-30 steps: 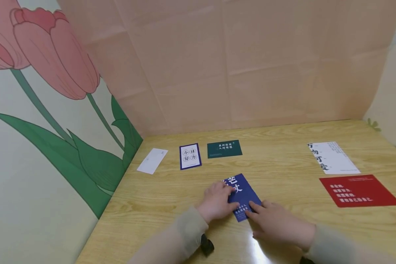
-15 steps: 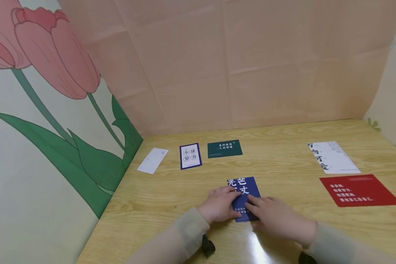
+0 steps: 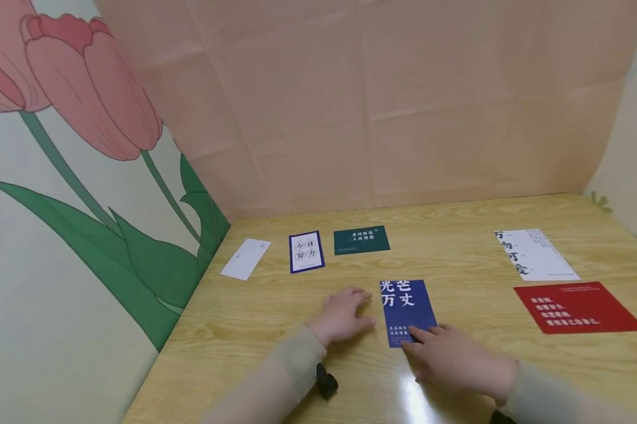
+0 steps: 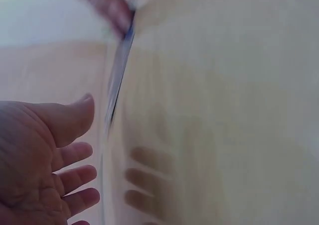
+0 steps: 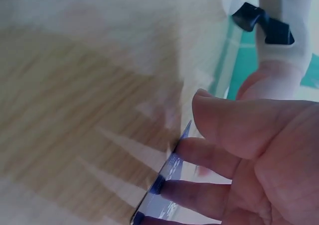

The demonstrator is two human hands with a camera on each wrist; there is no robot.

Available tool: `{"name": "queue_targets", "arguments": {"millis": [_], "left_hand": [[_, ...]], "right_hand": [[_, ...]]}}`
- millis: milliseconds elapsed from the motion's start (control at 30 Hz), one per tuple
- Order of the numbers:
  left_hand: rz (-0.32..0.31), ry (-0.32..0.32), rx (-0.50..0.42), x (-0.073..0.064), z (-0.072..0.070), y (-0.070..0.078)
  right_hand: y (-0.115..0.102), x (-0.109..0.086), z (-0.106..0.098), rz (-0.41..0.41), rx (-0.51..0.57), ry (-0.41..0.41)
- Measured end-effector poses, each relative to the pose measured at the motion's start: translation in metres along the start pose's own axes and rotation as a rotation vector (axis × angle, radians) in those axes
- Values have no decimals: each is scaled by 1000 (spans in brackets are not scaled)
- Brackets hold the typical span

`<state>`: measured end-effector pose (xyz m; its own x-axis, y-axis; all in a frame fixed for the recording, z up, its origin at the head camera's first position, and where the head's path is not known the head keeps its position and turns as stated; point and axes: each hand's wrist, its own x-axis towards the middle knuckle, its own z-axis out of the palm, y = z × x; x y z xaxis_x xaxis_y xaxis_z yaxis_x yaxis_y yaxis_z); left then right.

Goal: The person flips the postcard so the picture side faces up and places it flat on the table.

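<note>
A blue card (image 3: 407, 313) with white Chinese characters lies near the middle of the wooden table. The fingertips of my right hand (image 3: 451, 356) rest on its lower right part. In the right wrist view those fingers (image 5: 197, 195) are extended against the card (image 5: 162, 185), with the thumb held apart from it. To the card's left, my left hand (image 3: 342, 315) is separate from it and holds nothing. The left wrist view shows that hand's thumb and fingers (image 4: 75, 172) loosely extended, their shadows on the tabletop, and the card (image 4: 119, 70) edge-on beyond.
At the back left lie a white card (image 3: 246, 259), a blue-bordered card (image 3: 306, 252) and a dark green card (image 3: 362, 240). On the right, another white card (image 3: 543, 256) lies behind a red card (image 3: 578, 307). A pink cloth (image 3: 403, 106) hangs behind the table (image 3: 233, 341).
The blue card has slid rightward and turned straighter. My left hand has come off it and moved left, while the right hand stays on it, shifted slightly right.
</note>
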<state>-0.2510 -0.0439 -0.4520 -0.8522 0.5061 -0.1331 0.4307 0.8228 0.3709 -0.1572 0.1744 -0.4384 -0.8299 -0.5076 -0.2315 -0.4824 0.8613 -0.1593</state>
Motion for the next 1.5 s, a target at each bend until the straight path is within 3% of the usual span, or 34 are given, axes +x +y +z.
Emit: {"name": "queue_targets", "arguments": {"millis": [133, 300, 433, 567, 700, 800, 967, 1233, 1500], "left_hand": [[-108, 63, -85, 2, -20, -31], [-252, 178, -101, 7, -42, -85], [-409, 248, -109, 7, -53, -130], [-553, 253, -91, 2, -63, -163], [-631, 215, -79, -5, -69, -185], [-647, 175, -56, -9, -70, -197], [-645, 117, 0, -14, -68, -210], [-625, 95, 21, -20, -69, -210], [-572, 90, 47, -38, -70, -208]], "right_hand": [[17, -1, -1, 5, 30, 6], [39, 0, -4, 18, 85, 3], [55, 1, -8, 9, 77, 6], [72, 5, -15, 10, 67, -2], [89, 12, -20, 10, 56, 12], [101, 17, -23, 14, 54, 22], [116, 27, -30, 69, 97, -28], [139, 41, -40, 95, 191, -36], [158, 55, -41, 149, 248, -29]]}}
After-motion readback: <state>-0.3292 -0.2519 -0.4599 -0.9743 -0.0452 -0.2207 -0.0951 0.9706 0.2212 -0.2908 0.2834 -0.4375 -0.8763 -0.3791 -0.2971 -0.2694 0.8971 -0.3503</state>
